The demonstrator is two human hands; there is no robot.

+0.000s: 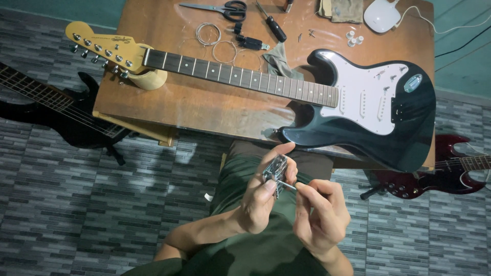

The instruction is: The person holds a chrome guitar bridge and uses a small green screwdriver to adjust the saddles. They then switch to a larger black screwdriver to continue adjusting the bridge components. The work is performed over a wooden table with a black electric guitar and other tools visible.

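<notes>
L hand (263, 197): I see it low centre of frame, over my lap, fingers pinched round a small shiny metal block (275, 171), prob. a guitar bridge part.
R hand (319, 212): just right of it, thumb + fingertips pressed together on a thin metal rod (289, 185) that sticks out of the block.
Block position: mid-air above green trousers, just below the table (169, 102) edge; not resting on anything.
Guitar (368, 110): black body, white plate, lies across the table, upper right; neck runs to upper left. Body overhangs the near edge.
Risk 1: rod is slim, grip is fingertips only; a slip, I judge, drops it to the tiled floor (76, 204), hard to find there.
Risk 2: knee bump under the overhang could shift the guitar.
Risk 3: loose screws (305, 35), scissors (225, 8), screwdriver (273, 24) at top centre; a jolted table may roll the small bits off.
Detail: can't tell if rod is threaded.
</notes>
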